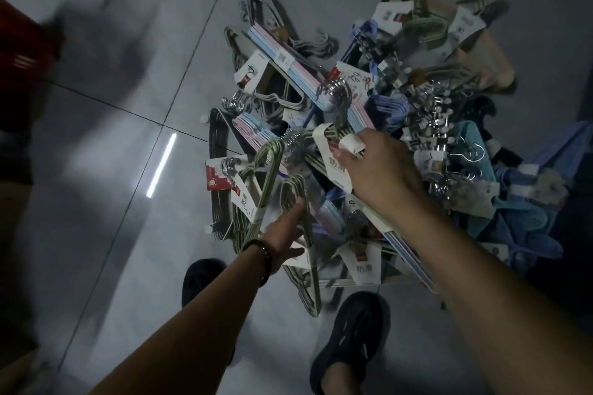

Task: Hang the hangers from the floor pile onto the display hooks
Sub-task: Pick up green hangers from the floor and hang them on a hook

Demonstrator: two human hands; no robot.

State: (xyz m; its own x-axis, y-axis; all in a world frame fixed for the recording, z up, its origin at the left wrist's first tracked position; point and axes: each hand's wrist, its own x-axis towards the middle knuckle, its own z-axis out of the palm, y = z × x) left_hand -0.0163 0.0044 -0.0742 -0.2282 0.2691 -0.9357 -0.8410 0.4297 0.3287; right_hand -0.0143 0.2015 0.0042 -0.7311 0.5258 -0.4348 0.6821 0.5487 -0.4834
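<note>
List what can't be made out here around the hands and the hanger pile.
Head view:
1. Left hand fingers pass behind green hangers; grip unclear.
2. Right hand fingertips curl out of sight under a paper band.
3. Pile, right side: dark, blurred.
4. Red object, left edge: cut off, motion-blurred.
5. Display hooks: outside frame.

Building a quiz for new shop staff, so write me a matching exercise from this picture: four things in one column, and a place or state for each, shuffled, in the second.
Things
1 right hand
2 left hand
3 shoe
4 pink-and-blue hangers

Place or state
A upper left of the pile
B black, on the floor at the pile's near edge
C grips a white-banded green hanger bundle
D fingers straight, touching green hangers on the pile's near side

Pairs: 1-C, 2-D, 3-B, 4-A
</note>
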